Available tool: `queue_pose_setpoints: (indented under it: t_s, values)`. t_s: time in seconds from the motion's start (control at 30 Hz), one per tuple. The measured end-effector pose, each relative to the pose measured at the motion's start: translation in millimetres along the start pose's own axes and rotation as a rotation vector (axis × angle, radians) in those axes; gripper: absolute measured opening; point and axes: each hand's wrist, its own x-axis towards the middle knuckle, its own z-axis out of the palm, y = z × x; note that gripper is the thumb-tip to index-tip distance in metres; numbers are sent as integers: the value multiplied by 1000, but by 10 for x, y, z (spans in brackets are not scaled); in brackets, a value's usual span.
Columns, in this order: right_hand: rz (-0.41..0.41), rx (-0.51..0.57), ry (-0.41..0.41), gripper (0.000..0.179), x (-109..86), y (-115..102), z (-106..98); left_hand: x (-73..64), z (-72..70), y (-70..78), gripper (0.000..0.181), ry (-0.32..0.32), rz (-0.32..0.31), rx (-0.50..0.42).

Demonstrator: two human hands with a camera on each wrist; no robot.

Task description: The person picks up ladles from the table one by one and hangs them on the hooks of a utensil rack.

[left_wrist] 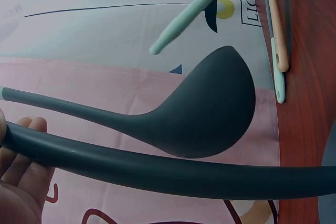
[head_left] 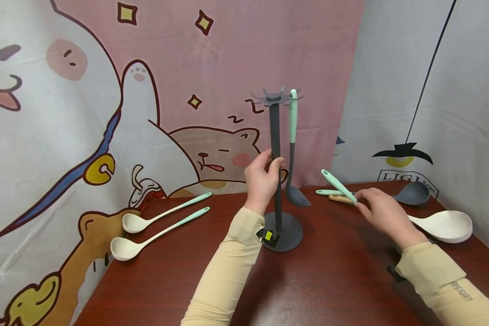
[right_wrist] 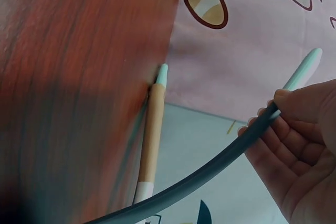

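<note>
A dark grey utensil stand (head_left: 283, 240) with a round base and a crown of hooks stands mid-table. My left hand (head_left: 265, 179) grips its post (left_wrist: 173, 174) about halfway up. From a hook on the post's right side hangs a dark grey ladle (head_left: 296, 197) with a mint handle, bowl down. To the right, my right hand (head_left: 385, 213) holds a utensil by its dark grey shaft (right_wrist: 210, 169), just below the mint handle (head_left: 337, 184). The handle tilts up toward the stand. My hand and arm hide the utensil's working end, so its kind is unclear.
Two white ladles (head_left: 124, 249) with mint handles lie at the left. On the right lie a dark grey ladle (head_left: 414, 194) and a large white spoon (head_left: 450, 226) with a wooden handle (right_wrist: 152, 135). A printed cloth (head_left: 228, 59) hangs behind the table.
</note>
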Motion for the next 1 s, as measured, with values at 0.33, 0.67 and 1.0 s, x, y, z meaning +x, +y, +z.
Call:
queue_pose_setpoints:
  t_s: [0.33,0.67,1.0]
  values:
    - [-7,33,53,16,37,-90,-21,13,5,-7,5,0,16,-16]
    - [-25,56,115,15,85,-158,-29,12,-3,9,7,0,3,-3]
    - [-43,94,170,17,98,-246,-37,8,4,-5,7,4,18,-8]
